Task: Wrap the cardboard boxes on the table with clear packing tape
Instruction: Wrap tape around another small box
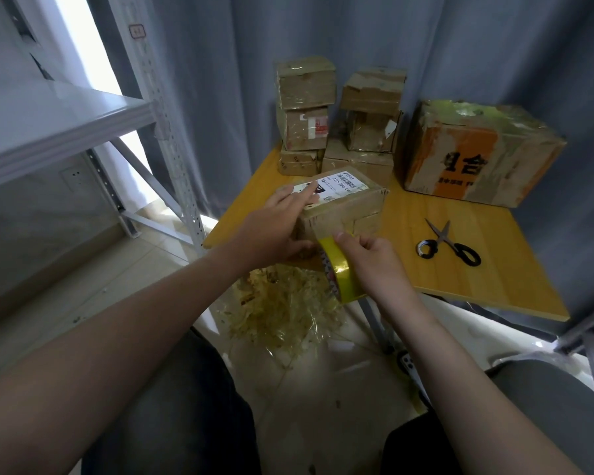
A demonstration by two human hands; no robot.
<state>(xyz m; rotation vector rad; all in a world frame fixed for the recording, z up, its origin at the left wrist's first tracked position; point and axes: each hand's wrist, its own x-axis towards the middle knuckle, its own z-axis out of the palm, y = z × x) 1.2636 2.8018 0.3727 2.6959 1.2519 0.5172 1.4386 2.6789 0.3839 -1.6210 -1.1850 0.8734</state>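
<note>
Left fingers (307, 193) are lying straight and slightly spread on the label on top of the small cardboard box (354, 207); the left hand (275, 224) is bracing its near left corner. Right fingers are curling round the yellow tape roll (340, 269), the thumb (345, 238) touching the box's near face where roll meets box. The right hand (371, 262) is holding the roll at the table (477, 269) edge. The box is sitting at the near left of the table. Scissors (450, 245) are lying to the right, and more boxes (306, 114) are standing stacked behind.

Black-handled scissors (448, 243), grey curtain (220, 80), white metal shelving (66, 114), crumpled yellowish film heap (282, 303)
</note>
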